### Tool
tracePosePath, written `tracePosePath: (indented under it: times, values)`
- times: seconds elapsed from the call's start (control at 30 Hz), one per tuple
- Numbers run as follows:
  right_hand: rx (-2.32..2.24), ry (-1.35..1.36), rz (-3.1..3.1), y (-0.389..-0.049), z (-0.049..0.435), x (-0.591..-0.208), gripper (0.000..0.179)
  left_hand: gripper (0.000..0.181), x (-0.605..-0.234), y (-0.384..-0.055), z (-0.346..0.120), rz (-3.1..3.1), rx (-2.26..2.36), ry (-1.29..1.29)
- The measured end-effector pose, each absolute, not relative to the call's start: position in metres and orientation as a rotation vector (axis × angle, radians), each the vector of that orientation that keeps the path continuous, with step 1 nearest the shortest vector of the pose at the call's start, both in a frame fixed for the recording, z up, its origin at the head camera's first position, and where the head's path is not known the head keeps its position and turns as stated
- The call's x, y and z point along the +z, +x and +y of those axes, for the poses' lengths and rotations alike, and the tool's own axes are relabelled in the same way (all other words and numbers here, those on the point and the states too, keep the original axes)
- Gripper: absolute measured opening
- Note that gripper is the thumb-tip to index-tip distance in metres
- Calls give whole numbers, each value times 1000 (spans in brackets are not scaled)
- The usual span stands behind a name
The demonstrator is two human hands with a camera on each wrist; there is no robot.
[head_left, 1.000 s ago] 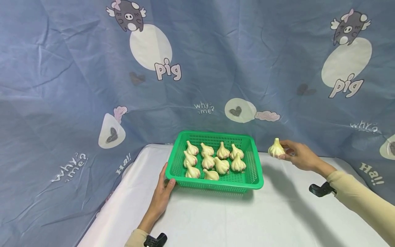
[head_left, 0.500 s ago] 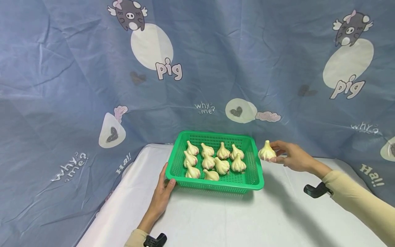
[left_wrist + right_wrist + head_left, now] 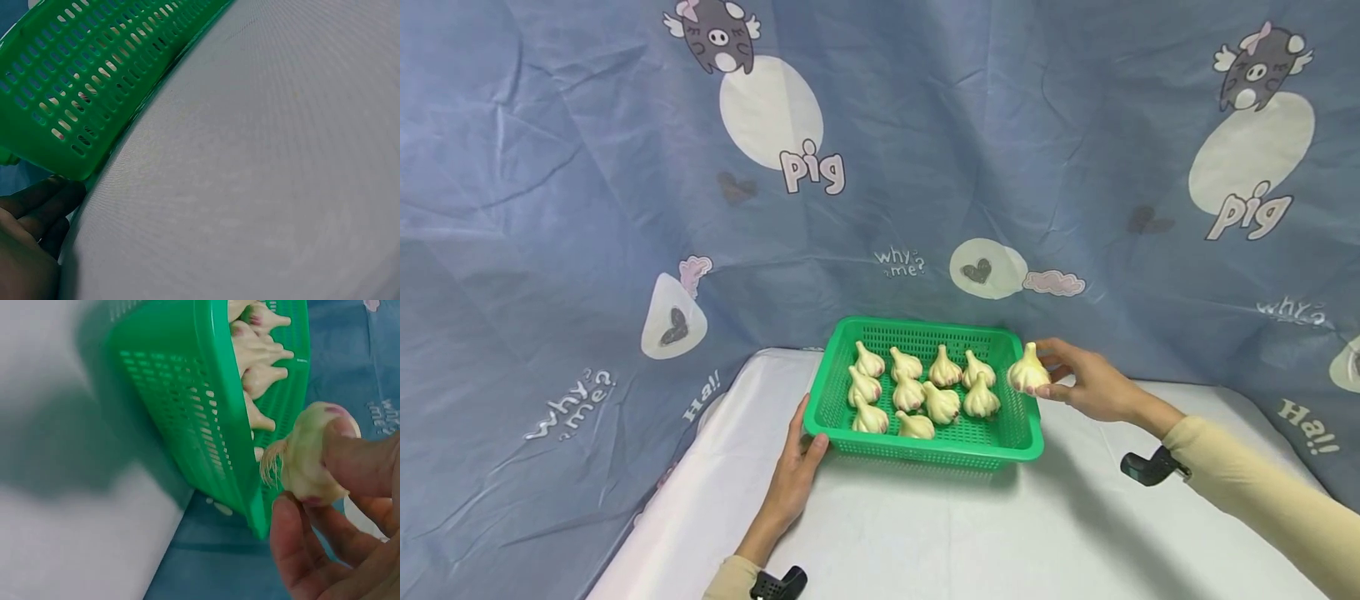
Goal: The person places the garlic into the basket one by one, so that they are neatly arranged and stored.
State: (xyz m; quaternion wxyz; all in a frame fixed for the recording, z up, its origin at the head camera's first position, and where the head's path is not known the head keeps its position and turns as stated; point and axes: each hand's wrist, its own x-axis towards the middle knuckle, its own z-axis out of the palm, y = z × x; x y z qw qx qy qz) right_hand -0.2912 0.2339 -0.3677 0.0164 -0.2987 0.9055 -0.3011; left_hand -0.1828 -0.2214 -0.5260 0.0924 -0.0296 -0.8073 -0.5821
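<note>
A whole garlic bulb (image 3: 1028, 371) is pinched between the thumb and fingers of my right hand (image 3: 1093, 385). It is over the right rim of the green plastic basket (image 3: 925, 451), stem up. In the right wrist view the bulb's rootlets point toward the basket wall. Several more garlic bulbs (image 3: 942, 404) lie inside, mostly to the left and middle. My left hand (image 3: 792, 475) holds the basket's front left corner, thumb at the front rim and fingers along the left side. The left wrist view shows its fingers (image 3: 53, 203) against the corner of the basket.
The basket stands on a white-covered table (image 3: 925, 533), close to its back edge. A blue printed cloth (image 3: 880, 167) hangs behind and around the table. A black wrist camera (image 3: 1150, 467) sits on the right forearm, another (image 3: 778, 583) on the left.
My right hand has carried the garlic bulb leftward, from beside the basket to above its right rim. The left hand and the basket have stayed in place.
</note>
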Motion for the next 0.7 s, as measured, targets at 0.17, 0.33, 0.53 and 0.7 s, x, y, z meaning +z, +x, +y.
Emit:
tracePosePath:
  times: [0.17,0.33,0.53,0.7]
  values:
    - [-947,-964,2775,-293,222,-369,57,67,-526,-183,-222,-2397,-1732,-83]
    - [-946,-1001,2677,-296,210,-372,51,67,-526,-183,-222,-2400,-1724,-84]
    - [-878,-1054,2579,-302,193,-376,51,67,-526,-183,-221,-2392,-1726,-90]
    - [-795,-1117,2536,-308,177,-379,48,66,-527,-184,-221,-2391,-1737,-90]
